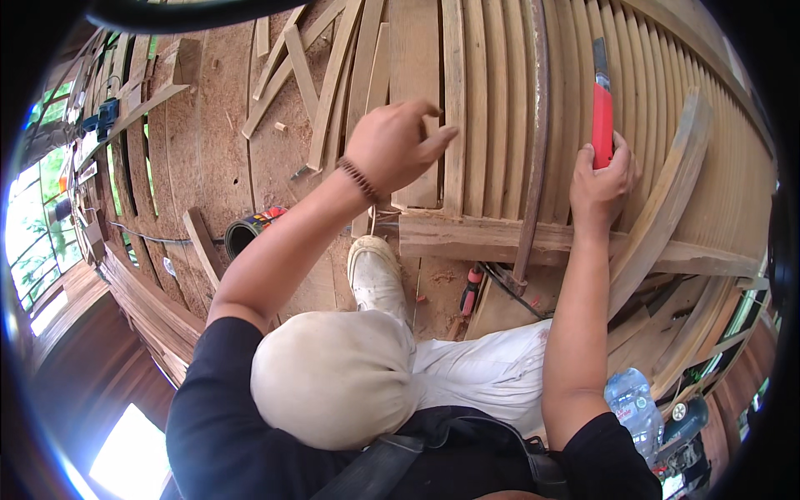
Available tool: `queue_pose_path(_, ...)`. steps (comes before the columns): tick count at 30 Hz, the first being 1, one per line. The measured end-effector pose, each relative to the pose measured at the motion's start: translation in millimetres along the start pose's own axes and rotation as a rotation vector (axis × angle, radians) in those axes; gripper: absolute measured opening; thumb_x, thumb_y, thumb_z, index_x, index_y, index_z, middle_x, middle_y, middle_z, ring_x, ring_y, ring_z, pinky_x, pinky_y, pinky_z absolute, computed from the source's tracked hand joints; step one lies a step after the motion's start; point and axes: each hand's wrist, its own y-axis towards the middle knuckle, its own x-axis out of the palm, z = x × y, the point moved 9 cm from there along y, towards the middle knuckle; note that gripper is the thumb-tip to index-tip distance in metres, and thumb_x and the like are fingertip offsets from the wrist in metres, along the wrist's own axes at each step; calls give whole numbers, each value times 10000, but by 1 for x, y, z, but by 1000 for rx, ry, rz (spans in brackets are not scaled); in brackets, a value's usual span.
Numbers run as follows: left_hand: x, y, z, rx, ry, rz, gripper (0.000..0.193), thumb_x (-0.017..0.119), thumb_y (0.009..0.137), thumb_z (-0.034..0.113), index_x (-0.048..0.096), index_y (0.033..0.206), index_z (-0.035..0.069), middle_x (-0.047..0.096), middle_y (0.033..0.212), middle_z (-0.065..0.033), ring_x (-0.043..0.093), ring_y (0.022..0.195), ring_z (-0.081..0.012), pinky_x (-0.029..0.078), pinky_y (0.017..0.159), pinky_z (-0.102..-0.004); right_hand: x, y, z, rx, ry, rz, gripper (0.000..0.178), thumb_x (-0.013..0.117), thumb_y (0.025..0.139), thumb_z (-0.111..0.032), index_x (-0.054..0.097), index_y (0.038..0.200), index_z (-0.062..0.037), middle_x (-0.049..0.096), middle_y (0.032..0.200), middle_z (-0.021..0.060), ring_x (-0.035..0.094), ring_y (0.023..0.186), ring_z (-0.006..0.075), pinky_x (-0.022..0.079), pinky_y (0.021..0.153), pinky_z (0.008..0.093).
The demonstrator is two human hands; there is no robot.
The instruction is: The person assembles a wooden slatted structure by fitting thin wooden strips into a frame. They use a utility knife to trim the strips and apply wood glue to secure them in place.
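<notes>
My right hand [602, 185] grips the red handle of a chisel-like tool [602, 108], whose dark blade points up along the curved wooden slats [500, 92]. My left hand [398, 143] hovers over a wooden plank [454, 125] with its fingers loosely curled and the fingertips touching the plank's edge. It holds nothing. A beaded bracelet sits on that wrist. Both forearms rise from the lower edge, on either side of my pale knee.
A thick cross beam [500, 237] runs under the slats. A rusty metal rod [537, 142] lies over them. A loose curved board [667, 192] leans at the right. Below are my white shoe [375, 271], a red-handled tool [472, 287], a tape roll [246, 233] and a plastic bottle [633, 404].
</notes>
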Motion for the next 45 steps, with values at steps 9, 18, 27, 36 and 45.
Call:
queue_pose_path(9, -14, 92, -5, -63, -11, 144, 681, 710, 932, 512, 630, 1199, -109, 748, 890, -209, 749, 868, -311, 585, 809, -395, 1, 0, 8, 46, 56, 68, 462, 651, 793, -44, 618, 1252, -2, 668, 1185, 190, 548, 1174, 403, 415, 1057, 509)
queue_pose_path(18, 0, 100, -18, -147, -149, 58, 500, 734, 930, 418, 643, 988, -70, 708, 762, -151, 720, 668, -200, 582, 634, -342, 0, 0, 6, 70, 71, 61, 474, 658, 788, -43, 620, 1260, -14, 666, 1197, 176, 543, 1188, 397, 418, 1064, 506)
queue_pose_path(27, 2, 100, -16, -159, -141, -34, 489, 714, 942, 416, 630, 923, -65, 702, 738, -142, 718, 631, -195, 582, 614, -331, -1, 2, 6, 84, 85, 61, 469, 666, 781, -44, 630, 1247, -8, 668, 1194, 176, 546, 1181, 392, 418, 1065, 501)
queue_pose_path(36, -3, 104, 5, -119, -149, -76, 417, 691, 905, 351, 640, 876, -62, 706, 763, -173, 729, 689, -239, 583, 649, -365, 1, 2, 8, 100, 105, 66, 476, 669, 772, -34, 632, 1246, -9, 670, 1190, 172, 545, 1186, 381, 416, 1066, 500)
queue_pose_path(45, -20, 123, 25, -115, -369, 100, 450, 676, 938, 392, 620, 1004, -49, 678, 835, -137, 676, 790, -201, 540, 704, -371, -3, 2, 6, 151, 134, 62, 426, 750, 811, -74, 646, 1220, -12, 678, 1181, 161, 551, 1183, 364, 428, 1052, 488)
